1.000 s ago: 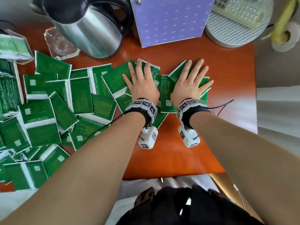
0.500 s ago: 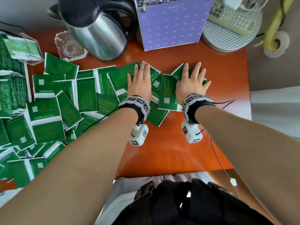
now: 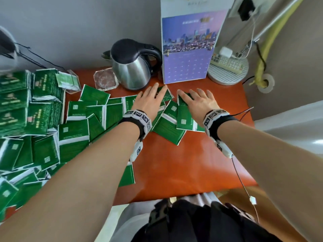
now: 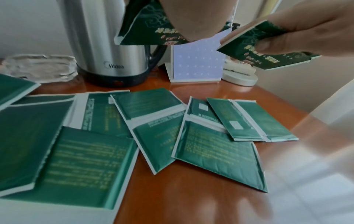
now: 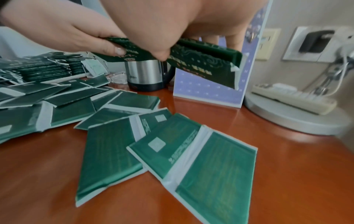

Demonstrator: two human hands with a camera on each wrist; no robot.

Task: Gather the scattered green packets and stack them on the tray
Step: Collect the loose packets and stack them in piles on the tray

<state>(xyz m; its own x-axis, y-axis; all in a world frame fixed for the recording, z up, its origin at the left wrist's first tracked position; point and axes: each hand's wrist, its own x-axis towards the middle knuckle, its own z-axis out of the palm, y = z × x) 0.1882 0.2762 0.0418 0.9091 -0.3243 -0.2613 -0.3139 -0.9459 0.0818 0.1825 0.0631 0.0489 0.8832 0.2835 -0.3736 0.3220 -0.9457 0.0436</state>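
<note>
Green foil everywhere along the left edge of the table [image 3: 192, 168]: stacked packets [image 3: 26, 105] piled deep at the far left corner, where the tray itself cannot be made out under them, and loose scattered packets [image 3: 75, 137] fanning toward the middle. At the back edge sits a glass ashtray [image 3: 105, 79], then the steel kettle [image 3: 132, 70].

Now the left hand [image 3: 148, 100], raised off the table near the kettle, thumb underneath and fingers over, pinching a left packet [image 4: 151, 30] clear of the surface. Beside it the right hand [image 3: 201, 103] does the same, thumb and fingers clamped on a right packet [image 5: 206, 63], lifted in front of the purple calendar [image 3: 187, 67]. Below both hands a small fan of packets [image 3: 171, 130] lies overlapped on the orange wood. At the far right corner a power strip [image 3: 227, 62] rests on a round white base.

The risk, as I read it: these slick sleeves are held by thin pinches, so one could slide out on the way across. The pile on the left already leans unevenly, and a careless drop could topple it. A sweeping forearm might also drag loose packets off the near edge.
</note>
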